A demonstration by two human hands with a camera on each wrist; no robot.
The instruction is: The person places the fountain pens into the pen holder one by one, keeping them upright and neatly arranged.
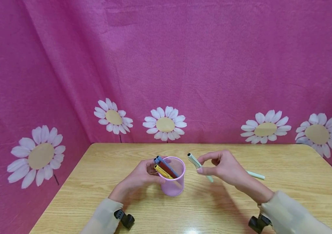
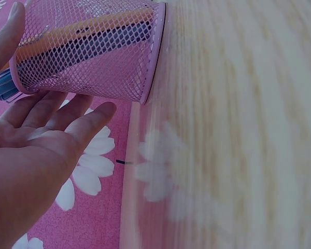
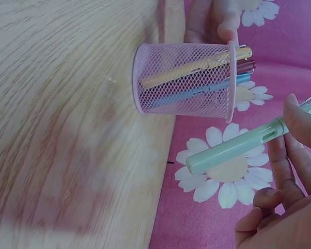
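A pink mesh pen cup (image 1: 173, 187) stands upright on the wooden table, with yellow, dark red and blue pens leaning in it. My left hand (image 1: 142, 175) holds the cup from its left side, thumb in front near the rim and fingers behind. To the right of the cup, my right hand (image 1: 224, 167) pinches a light green pen (image 3: 228, 148) between thumb and fingers. This pen is tilted above the table, apart from the cup. In the left wrist view, the left hand's fingers (image 2: 67, 116) lie along the mesh.
Another pale green pen (image 1: 256, 175) lies on the table (image 1: 294, 195) behind my right wrist. A pink cloth (image 1: 212, 74) with white daisies hangs behind the table and along its left. Dark wrist cameras (image 1: 124, 219) sit at both sleeves.
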